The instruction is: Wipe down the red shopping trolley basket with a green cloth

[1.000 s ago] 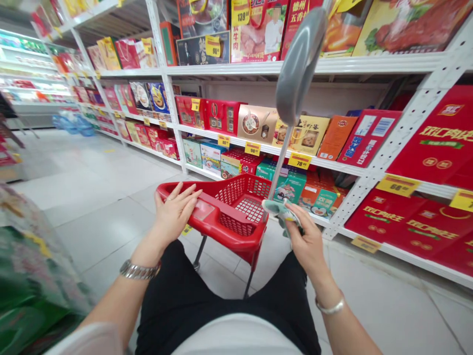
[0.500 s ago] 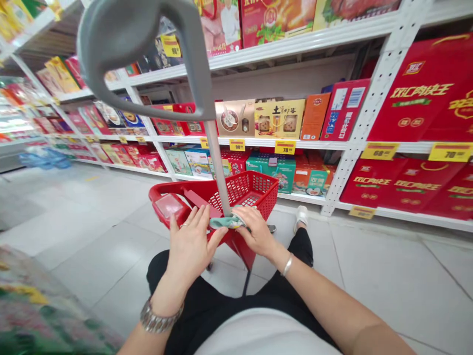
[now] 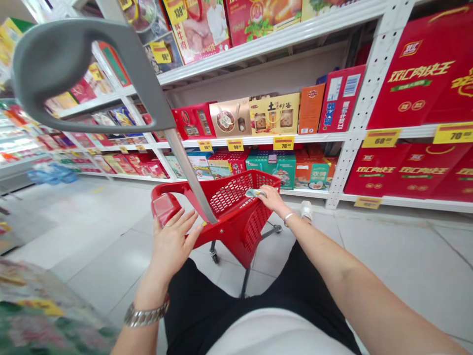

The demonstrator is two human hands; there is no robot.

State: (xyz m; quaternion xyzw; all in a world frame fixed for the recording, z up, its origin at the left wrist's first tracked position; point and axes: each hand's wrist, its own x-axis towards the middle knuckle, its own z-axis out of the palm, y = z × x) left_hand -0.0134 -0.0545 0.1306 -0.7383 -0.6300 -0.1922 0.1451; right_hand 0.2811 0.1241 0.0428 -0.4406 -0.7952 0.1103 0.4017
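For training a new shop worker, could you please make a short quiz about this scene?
1. Which hand, left or right, holds the small crumpled cloth at the rim of the red shopping basket?
2. True or false: the metal wristwatch is on the right wrist.
3. Fill the gap: the yellow price tag above the green box shows ___.

Key: 1. The right hand. 2. False. 3. 78.

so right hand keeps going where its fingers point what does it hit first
The pale green packet at the fingertips of the right hand, seemingly touching already; then probably the red basket's mesh wall.
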